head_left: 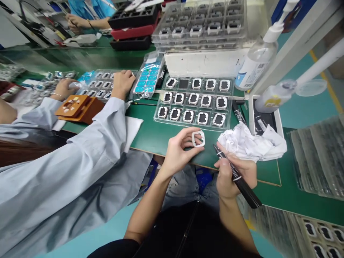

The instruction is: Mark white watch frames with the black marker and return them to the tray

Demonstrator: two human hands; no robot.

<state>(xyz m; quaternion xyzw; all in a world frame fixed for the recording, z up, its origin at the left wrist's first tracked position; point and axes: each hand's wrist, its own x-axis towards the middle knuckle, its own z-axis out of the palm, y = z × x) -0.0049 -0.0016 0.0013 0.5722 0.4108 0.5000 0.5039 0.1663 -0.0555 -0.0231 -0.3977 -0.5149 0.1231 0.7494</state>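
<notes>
A: Nearest the lens: the person's dark lap and two bare forearms rising from it. Right hand (233,175) low, over the table edge, fingers curled tight around a black marker (236,177); tip points up and left, barrel runs down and right past the wrist.

B: And the left hand (178,149)?

A: Raised just above the green table (150,136). Thumb and fingertips pinch a small white square frame (198,138), open in the middle, held upright facing the camera. Marker tip sits just beside the frame's lower right corner; whether it touches, cannot tell.

B: Surroundings?

A: Crumpled white cloth (251,143) on the table right of the frame, near the right hand. Beyond the hands, a clear tray (195,107) with three rows of like frames, most with dark centres. Behind it a white box (204,62) carrying stacked clear trays (201,21). A pump bottle (255,61) stands at the box's right end; a second bottle (276,96) lies over nearer the right.

B: Anyone else?

A: A co-worker on the left in a pale blue sleeve (80,157), one hand (122,82) resting on another parts tray, just beside a packet of blue pieces (147,77). An orange-brown fixture (76,107) lies beside that sleeve. Another person's hands show far back, top left.
</notes>
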